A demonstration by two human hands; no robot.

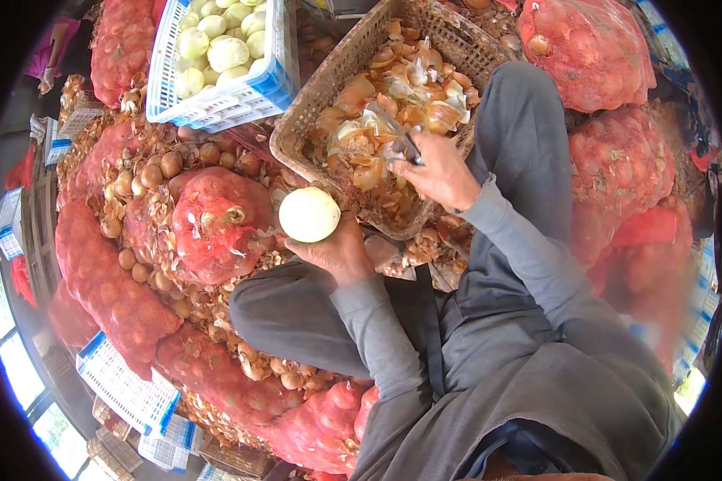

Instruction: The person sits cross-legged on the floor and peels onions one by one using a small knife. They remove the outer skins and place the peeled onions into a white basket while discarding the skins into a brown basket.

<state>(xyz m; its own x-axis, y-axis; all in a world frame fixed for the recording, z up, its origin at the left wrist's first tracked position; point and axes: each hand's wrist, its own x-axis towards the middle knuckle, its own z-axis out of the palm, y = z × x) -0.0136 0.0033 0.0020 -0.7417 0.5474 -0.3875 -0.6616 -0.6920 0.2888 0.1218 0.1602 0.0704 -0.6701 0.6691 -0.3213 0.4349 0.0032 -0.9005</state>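
Note:
A peeled, pale onion (310,214) rests in my left hand (342,248), beside the near left corner of a dirty plastic crate (286,141). My right hand (436,171) grips a knife (391,125) by its handle, its blade over the heap of brown onion skins (361,135) inside that crate. Some of the blade blends in with the skins. Up and to the left, a white and blue plastic basket (216,108) holds many peeled onions (227,54).
Red mesh sacks of onions lie on the left (219,222) and right (586,54). Loose unpeeled onions (151,175) and skins cover the floor. A white and blue crate (129,382) stands lower left. Another person's arm (53,54) shows at upper left.

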